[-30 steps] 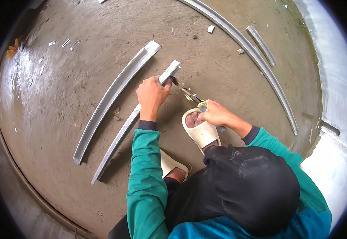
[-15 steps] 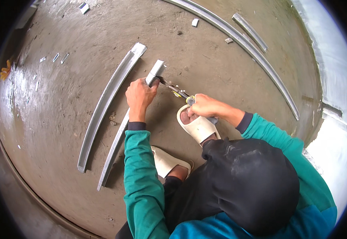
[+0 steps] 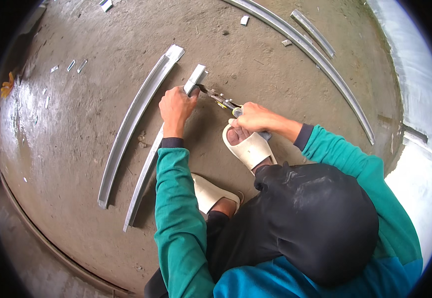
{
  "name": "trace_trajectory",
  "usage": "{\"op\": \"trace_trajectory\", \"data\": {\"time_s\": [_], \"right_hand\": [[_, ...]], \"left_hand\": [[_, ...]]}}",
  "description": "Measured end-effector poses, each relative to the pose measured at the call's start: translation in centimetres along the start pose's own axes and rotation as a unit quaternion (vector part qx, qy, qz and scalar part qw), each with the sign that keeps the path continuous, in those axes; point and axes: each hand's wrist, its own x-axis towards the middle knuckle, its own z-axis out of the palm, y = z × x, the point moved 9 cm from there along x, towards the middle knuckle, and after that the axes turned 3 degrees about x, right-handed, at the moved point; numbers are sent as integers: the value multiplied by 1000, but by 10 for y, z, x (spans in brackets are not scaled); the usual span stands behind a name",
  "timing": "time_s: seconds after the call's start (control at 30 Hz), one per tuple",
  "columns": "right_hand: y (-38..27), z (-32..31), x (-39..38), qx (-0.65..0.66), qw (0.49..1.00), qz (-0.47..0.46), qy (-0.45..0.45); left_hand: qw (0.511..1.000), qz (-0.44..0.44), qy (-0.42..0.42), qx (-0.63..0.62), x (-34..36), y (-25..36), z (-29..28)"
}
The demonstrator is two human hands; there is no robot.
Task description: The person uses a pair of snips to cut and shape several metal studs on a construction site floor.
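A long silver metal channel (image 3: 143,181) runs diagonally at the centre left, and my left hand (image 3: 178,110) is wrapped round it below its raised upper end. The jaws of the metal snips (image 3: 219,99) are at the channel just right of my left fingers. My right hand (image 3: 252,118) grips the snips' handles above my right sandal. A second channel (image 3: 136,127) lies parallel on the floor, left of the held one. My feet are in cream sandals (image 3: 249,149).
On the concrete floor (image 3: 77,149) lie a long channel (image 3: 337,82) and a short one (image 3: 313,32) at upper right, several metal offcuts (image 3: 244,21), and an orange object (image 3: 7,85) at far left. A white wall (image 3: 419,79) runs along the right, a narrow groove along the lower left.
The hands, channels and floor sit slightly higher in the picture than half a second ago, as the view shifts. My hands keep their hold on the channel and snips.
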Motion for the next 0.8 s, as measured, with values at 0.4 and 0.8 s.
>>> {"op": "trace_trajectory", "data": {"time_s": [0.4, 0.8], "right_hand": [[-11, 12, 2, -17, 999, 2, -44], [-10, 17, 6, -3, 1000, -14, 3]], "left_hand": [[1000, 6, 18, 3, -4, -7, -1], [1000, 12, 15, -3, -2, -9, -4]]}}
